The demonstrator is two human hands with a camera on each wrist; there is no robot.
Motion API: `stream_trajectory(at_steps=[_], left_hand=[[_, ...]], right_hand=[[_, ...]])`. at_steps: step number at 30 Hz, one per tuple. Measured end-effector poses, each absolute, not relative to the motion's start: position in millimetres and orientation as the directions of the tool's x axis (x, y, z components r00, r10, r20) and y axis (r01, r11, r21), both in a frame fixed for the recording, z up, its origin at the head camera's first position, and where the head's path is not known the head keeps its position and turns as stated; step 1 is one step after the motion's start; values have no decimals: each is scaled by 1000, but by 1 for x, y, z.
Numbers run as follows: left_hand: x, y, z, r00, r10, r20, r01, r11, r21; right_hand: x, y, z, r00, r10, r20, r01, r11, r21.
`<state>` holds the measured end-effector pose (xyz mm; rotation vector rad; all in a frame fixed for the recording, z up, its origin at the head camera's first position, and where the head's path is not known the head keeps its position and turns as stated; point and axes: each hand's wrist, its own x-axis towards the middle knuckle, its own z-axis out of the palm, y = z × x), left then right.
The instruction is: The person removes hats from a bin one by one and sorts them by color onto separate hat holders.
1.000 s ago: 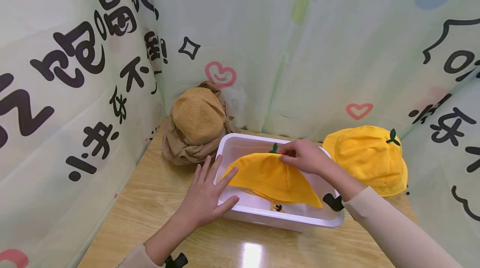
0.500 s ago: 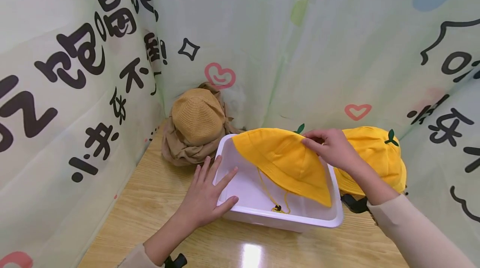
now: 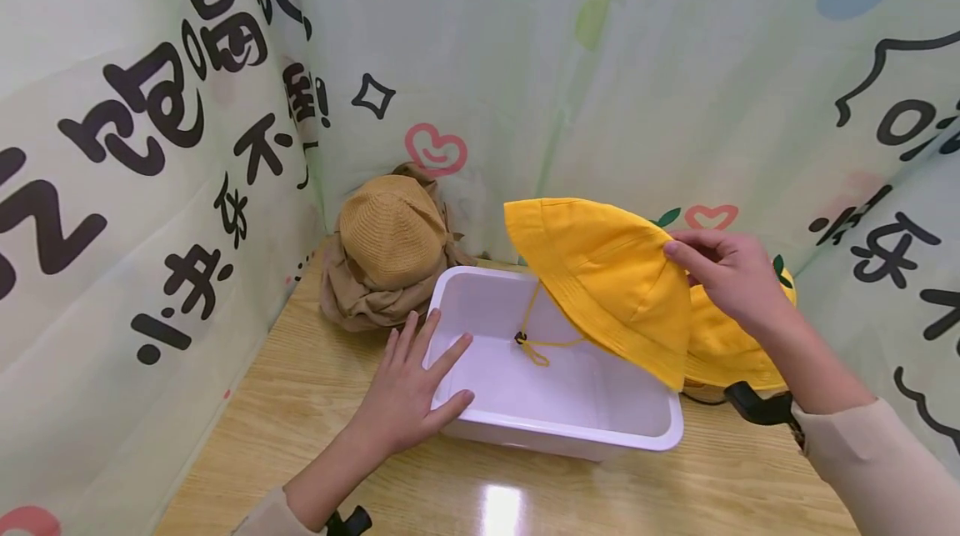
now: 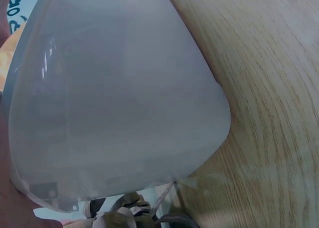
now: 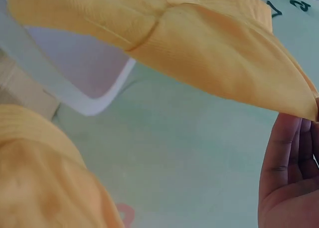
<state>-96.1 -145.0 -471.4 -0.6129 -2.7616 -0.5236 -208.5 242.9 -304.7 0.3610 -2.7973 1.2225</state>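
In the head view my right hand point(image 3: 738, 273) pinches a yellow bucket hat point(image 3: 607, 278) by its crown, beside a green sprout point(image 3: 666, 217). The hat hangs tilted above the right part of a white plastic bin point(image 3: 562, 428), its yellow chin cord with a dark toggle point(image 3: 521, 338) dangling over the bin's inside. My left hand point(image 3: 405, 386) lies with fingers spread on the bin's left rim. The right wrist view shows the fingers point(image 5: 281, 153) at the tip of the hat's cloth. From the left wrist, the bin's outer wall point(image 4: 119, 98) fills most of the picture.
A second yellow hat point(image 3: 727, 344) with a sprout stands right of the bin, partly covered by the held hat. Behind the bin's left corner sits a stack of brown and straw hats point(image 3: 393, 227). Printed curtains point(image 3: 525, 61) enclose the wooden table point(image 3: 315, 403) at the back and sides.
My right hand has lifted the yellow hat up out of the bin and carried it to the right, its cord trailing. The left hand stays on the bin's rim.
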Motion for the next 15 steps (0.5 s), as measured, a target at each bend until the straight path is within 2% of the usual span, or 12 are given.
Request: stream_trajectory(at_steps=[7,15], left_hand=[[-97,-144,-471,-878,353,324,449,842,300],[-96,-145,-471,-888,350,299,437,843,312]], right_hand=[[-207,267,-289,-973,-80,215,-224,534,-815],[-195,290,-273,-984,28,176,-119,631,-766]])
